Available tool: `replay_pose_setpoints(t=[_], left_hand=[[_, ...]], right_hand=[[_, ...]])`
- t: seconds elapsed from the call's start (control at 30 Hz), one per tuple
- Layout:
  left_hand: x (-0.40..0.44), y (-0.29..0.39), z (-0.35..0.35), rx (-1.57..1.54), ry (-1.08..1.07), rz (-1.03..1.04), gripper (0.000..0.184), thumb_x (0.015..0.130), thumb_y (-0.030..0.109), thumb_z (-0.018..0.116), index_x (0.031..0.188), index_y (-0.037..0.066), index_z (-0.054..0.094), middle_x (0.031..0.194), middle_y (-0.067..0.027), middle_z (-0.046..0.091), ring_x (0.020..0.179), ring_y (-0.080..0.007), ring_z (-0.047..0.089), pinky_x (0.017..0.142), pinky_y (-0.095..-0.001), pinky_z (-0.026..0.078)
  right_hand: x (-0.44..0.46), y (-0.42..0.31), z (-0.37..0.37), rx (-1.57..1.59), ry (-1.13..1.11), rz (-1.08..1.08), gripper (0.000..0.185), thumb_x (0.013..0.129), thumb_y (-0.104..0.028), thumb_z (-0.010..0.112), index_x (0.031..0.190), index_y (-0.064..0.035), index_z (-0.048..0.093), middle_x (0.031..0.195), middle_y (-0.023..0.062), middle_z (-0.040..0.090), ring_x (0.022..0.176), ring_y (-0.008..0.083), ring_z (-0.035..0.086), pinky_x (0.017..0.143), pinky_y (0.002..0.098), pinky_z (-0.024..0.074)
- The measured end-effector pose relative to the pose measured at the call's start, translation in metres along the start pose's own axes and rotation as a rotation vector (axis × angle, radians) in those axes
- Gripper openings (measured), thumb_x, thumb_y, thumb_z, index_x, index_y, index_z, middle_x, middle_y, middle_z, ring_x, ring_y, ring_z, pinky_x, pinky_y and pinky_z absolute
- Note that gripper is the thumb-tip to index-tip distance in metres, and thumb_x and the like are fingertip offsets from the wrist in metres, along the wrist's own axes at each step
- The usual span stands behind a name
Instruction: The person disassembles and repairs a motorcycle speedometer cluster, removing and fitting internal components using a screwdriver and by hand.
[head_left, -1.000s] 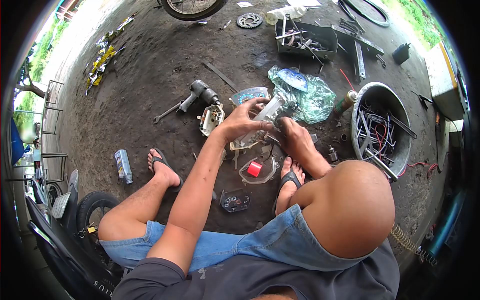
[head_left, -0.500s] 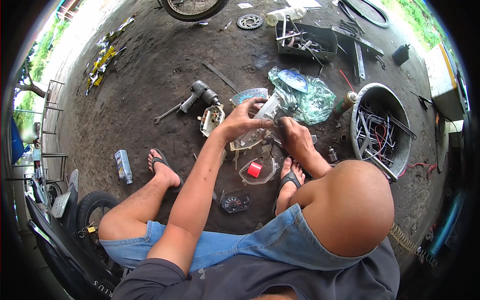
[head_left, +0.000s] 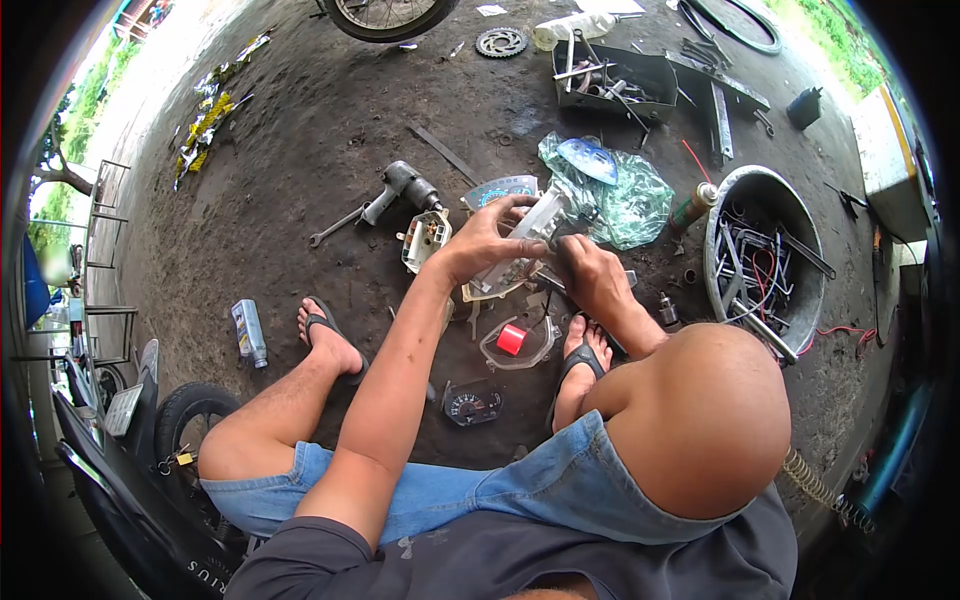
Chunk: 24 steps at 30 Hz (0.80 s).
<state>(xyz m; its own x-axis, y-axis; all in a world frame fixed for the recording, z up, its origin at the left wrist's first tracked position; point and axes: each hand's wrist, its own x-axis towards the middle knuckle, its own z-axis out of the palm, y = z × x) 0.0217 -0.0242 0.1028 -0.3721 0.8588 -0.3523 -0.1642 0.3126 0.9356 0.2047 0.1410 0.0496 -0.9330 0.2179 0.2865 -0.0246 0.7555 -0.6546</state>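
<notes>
My left hand (head_left: 490,240) grips a whitish translucent plastic housing (head_left: 540,222) by its edges, tilted above the ground. On its right side my right hand (head_left: 590,265) is closed with pinched fingers against the housing; what the fingertips hold is too small to make out. Beneath lie a cream casing (head_left: 490,288) and a blue dial plate (head_left: 503,190). An open white casing (head_left: 425,240) sits to the left. Nearer my body are a clear ring-shaped cover (head_left: 530,358), a red cylinder (head_left: 511,340) and a black gauge face (head_left: 473,404).
An impact wrench (head_left: 402,190) and a spanner (head_left: 336,226) lie left. Green plastic wrap (head_left: 640,200) is beyond my hands, a spray can (head_left: 694,207) and a tool basin (head_left: 715,250) to the right. A metal tool tray (head_left: 650,85) stands farther back. A bottle (head_left: 248,333) lies by my left foot.
The housing stays in my left hand with little change. My right fingers have shifted slightly at its right side. The whole view has moved a little.
</notes>
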Motion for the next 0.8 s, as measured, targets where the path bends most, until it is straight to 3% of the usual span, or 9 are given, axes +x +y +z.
replay_pose_setpoints(t=[0.07,0.17,0.2,0.27,0.3,0.4,0.53,0.67,0.8], left_hand=[[-0.001,0.000,0.001,0.021,0.005,-0.008,0.109,0.071,0.039,0.100,0.157,0.003,0.045,0.142,-0.0186,0.060,0.127,-0.0287,0.062,0.107,-0.0426,0.052],[-0.001,-0.004,-0.002,0.027,-0.025,-0.001,0.108,0.070,0.040,0.100,0.157,0.003,0.046,0.142,-0.0180,0.061,0.128,-0.0285,0.062,0.107,-0.0433,0.052],[-0.001,-0.007,-0.004,-0.003,-0.029,0.029,0.109,0.070,0.042,0.100,0.156,0.003,0.048,0.138,-0.0187,0.064,0.125,-0.0288,0.064,0.105,-0.0426,0.053],[-0.002,-0.010,-0.004,-0.035,-0.033,0.056,0.109,0.069,0.044,0.101,0.156,0.004,0.050,0.134,-0.0194,0.066,0.121,-0.0291,0.066,0.103,-0.0419,0.054],[-0.002,-0.010,-0.004,-0.034,-0.030,0.051,0.110,0.068,0.043,0.101,0.156,0.004,0.049,0.135,-0.0195,0.066,0.123,-0.0294,0.066,0.104,-0.0424,0.054],[-0.001,-0.008,-0.004,-0.029,-0.020,0.036,0.110,0.068,0.043,0.101,0.157,0.004,0.049,0.135,-0.0199,0.066,0.124,-0.0298,0.065,0.105,-0.0429,0.053],[0.001,-0.010,-0.006,0.000,0.001,0.036,0.109,0.069,0.042,0.101,0.157,0.004,0.048,0.137,-0.0206,0.065,0.123,-0.0300,0.066,0.103,-0.0426,0.055],[-0.001,-0.007,-0.002,-0.023,0.006,0.053,0.109,0.070,0.043,0.100,0.157,0.004,0.048,0.138,-0.0212,0.064,0.122,-0.0300,0.066,0.101,-0.0425,0.056],[0.000,-0.010,-0.008,-0.013,-0.031,0.040,0.111,0.069,0.046,0.100,0.158,0.004,0.047,0.138,-0.0212,0.063,0.121,-0.0299,0.067,0.099,-0.0427,0.057]], right_hand=[[-0.001,0.004,0.006,0.016,-0.046,0.028,0.017,0.100,-0.014,0.070,0.109,-0.0021,0.064,0.095,0.0222,0.068,0.084,0.0473,0.067,0.069,0.0518,0.0535],[0.004,0.002,-0.002,0.383,-0.118,0.204,0.027,0.104,-0.024,0.069,0.110,0.0014,0.066,0.069,0.0148,0.060,0.065,0.0303,0.066,0.059,0.0451,0.0505],[0.006,0.006,0.000,0.611,-0.170,0.327,0.035,0.108,-0.032,0.066,0.109,0.0033,0.067,0.067,0.0067,0.058,0.059,0.0202,0.057,0.056,0.0385,0.0464],[0.010,0.006,-0.017,1.067,-0.413,0.757,0.041,0.110,-0.036,0.063,0.103,0.0048,0.068,0.074,0.0034,0.063,0.062,0.0149,0.056,0.058,0.0358,0.0462],[0.010,0.015,-0.014,1.085,-0.458,0.708,0.045,0.111,-0.038,0.062,0.105,0.0054,0.070,0.081,0.0043,0.069,0.066,0.0143,0.058,0.063,0.0359,0.0496],[0.012,0.020,-0.007,0.651,-0.352,0.377,0.045,0.110,-0.040,0.063,0.113,0.0049,0.069,0.082,0.0082,0.070,0.072,0.0171,0.064,0.068,0.0389,0.0537],[0.008,-0.006,-0.010,0.360,-0.095,0.185,0.030,0.104,-0.025,0.071,0.113,0.0037,0.068,0.092,0.0233,0.075,0.082,0.0310,0.074,0.075,0.0457,0.0556],[0.002,-0.008,-0.002,0.149,-0.021,0.113,0.022,0.100,-0.019,0.075,0.107,0.0012,0.068,0.089,0.0233,0.073,0.078,0.0353,0.073,0.070,0.0465,0.0548],[0.009,-0.013,-0.017,0.507,-0.234,0.373,0.026,0.105,-0.023,0.067,0.105,0.0027,0.067,0.082,0.0269,0.069,0.074,0.0419,0.069,0.067,0.0471,0.0523]])
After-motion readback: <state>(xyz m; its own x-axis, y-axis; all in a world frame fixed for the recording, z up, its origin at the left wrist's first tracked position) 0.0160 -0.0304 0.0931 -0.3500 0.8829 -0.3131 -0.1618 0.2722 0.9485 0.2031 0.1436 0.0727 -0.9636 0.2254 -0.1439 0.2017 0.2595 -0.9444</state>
